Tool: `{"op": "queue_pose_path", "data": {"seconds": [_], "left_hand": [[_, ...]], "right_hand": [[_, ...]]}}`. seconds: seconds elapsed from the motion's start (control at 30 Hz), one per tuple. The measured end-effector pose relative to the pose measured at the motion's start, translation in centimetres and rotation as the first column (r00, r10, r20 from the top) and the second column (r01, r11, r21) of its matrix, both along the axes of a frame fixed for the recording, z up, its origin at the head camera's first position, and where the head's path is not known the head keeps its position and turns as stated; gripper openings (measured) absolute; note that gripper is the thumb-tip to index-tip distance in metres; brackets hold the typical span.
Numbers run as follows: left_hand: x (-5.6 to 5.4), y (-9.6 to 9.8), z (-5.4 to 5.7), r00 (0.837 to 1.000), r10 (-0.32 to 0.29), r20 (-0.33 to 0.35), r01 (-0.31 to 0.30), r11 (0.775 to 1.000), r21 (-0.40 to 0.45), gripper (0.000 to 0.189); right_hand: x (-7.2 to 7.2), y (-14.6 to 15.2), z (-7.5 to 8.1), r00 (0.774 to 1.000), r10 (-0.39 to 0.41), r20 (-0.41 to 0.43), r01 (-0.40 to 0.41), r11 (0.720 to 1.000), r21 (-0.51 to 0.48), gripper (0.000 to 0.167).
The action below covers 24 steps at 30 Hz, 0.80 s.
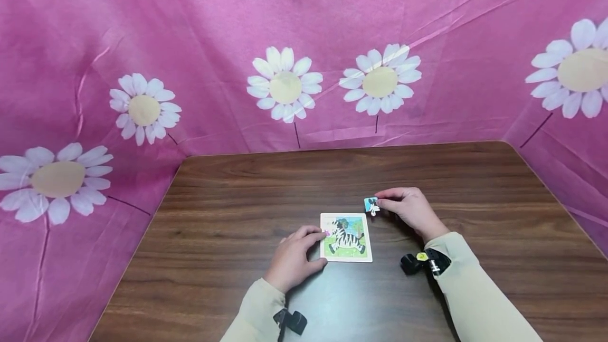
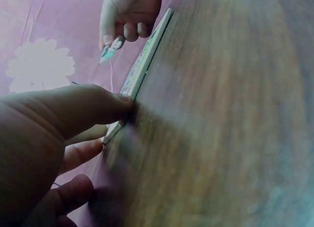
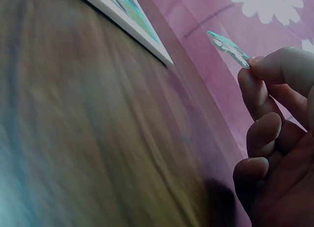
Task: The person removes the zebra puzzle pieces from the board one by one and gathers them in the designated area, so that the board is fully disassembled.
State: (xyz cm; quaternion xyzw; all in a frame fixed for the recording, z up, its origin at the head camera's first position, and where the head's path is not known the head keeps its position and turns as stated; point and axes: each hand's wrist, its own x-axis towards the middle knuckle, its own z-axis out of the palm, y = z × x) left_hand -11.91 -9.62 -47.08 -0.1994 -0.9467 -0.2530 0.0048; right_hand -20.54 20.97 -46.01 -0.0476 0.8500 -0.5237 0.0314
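A square, pale-framed jigsaw board (image 1: 347,237) with a zebra picture lies flat on the table. My left hand (image 1: 295,258) holds the board at its lower left, the thumb at the near corner and the fingers along the left edge. In the left wrist view, the thumb (image 2: 98,105) presses on the board's rim (image 2: 147,57). Just beyond the board's far right corner, my right hand (image 1: 410,209) pinches a small jigsaw piece (image 1: 372,206), blue with black and white, between thumb and index finger. The right wrist view shows this piece (image 3: 229,49) raised and tilted, its other fingers curled below.
The brown wood-grain table (image 1: 228,215) extends around the board on all sides. Behind it and at both sides hangs a pink cloth (image 1: 214,25) printed with white daisies. A black wrist camera (image 1: 412,264) sticks out from the right cuff, another (image 1: 295,322) from the left.
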Motion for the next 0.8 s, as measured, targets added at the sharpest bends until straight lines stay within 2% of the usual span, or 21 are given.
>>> {"op": "queue_pose_path", "data": {"seconds": [0.27,0.5,0.8], "left_hand": [[0.0,0.1,0.0,1.000,0.003,-0.002,-0.003,1.000,0.007,0.055],[-0.1,0.0,0.0,1.000,0.002,0.005,-0.002,1.000,0.006,0.055],[0.1,0.0,0.1,1.000,-0.003,-0.030,0.003,1.000,0.022,0.054]], "right_hand": [[-0.4,2.1,-0.1,0.999,-0.035,-0.024,0.036,0.999,0.022,0.031],[-0.6,3.4,-0.4,0.997,-0.072,-0.016,0.072,0.997,-0.004,0.032],[-0.8,5.6,-0.6,0.993,-0.107,-0.057,0.111,0.991,0.072,0.033]]}}
